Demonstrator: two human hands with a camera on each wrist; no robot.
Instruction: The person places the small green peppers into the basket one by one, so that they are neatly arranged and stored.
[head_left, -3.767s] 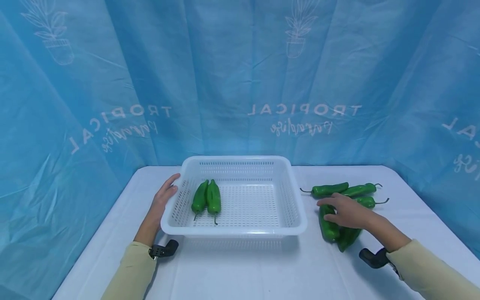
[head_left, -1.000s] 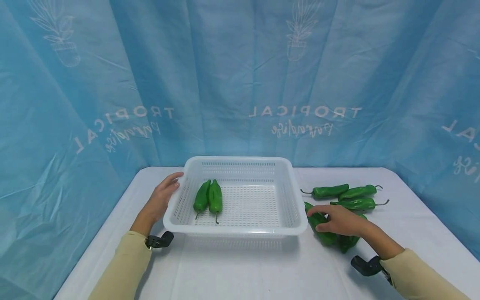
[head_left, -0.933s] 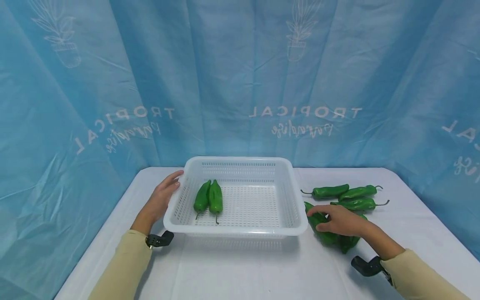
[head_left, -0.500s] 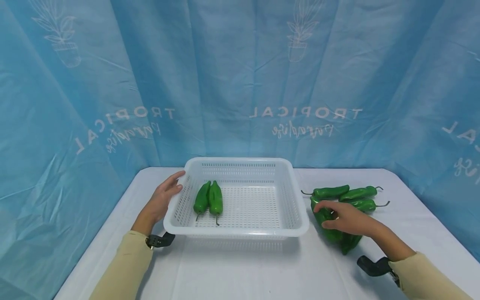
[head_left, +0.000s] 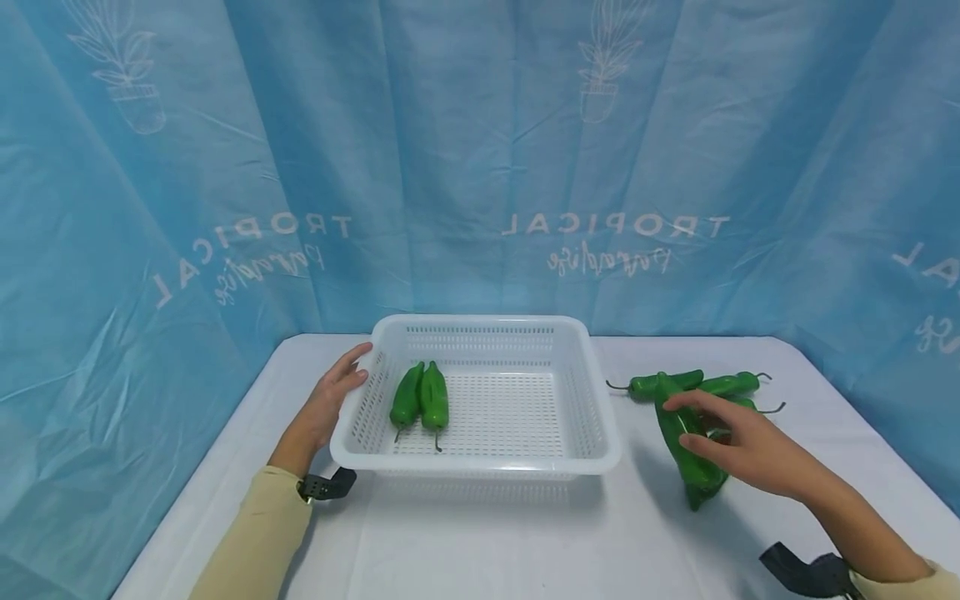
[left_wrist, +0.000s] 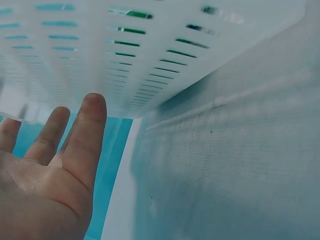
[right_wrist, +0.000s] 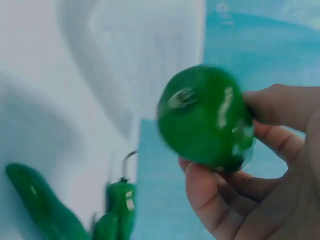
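My right hand (head_left: 753,446) pinches a long green pepper (head_left: 681,442) between thumb and fingers. Held at a slant over the pile, it casts a shadow on the cloth. In the right wrist view the held pepper (right_wrist: 200,120) is seen end-on, thumb on one side and fingers below. My left hand (head_left: 324,408), fingers extended, touches the left side of a white perforated basket (head_left: 472,463); the left wrist view shows its fingertips at the basket wall (left_wrist: 90,65). Two green peppers (head_left: 434,398) lie side by side inside the basket, toward its left.
Several green peppers (head_left: 731,384) lie right of the basket on the white tablecloth (head_left: 480,542), partly hidden by the right hand and the held pepper. A blue printed curtain (head_left: 450,167) hangs behind the table and along both sides.
The right hand shifts left toward the basket with the pepper, then moves back right and lifts it off the cloth, turning it. The left hand stays at the basket's side.
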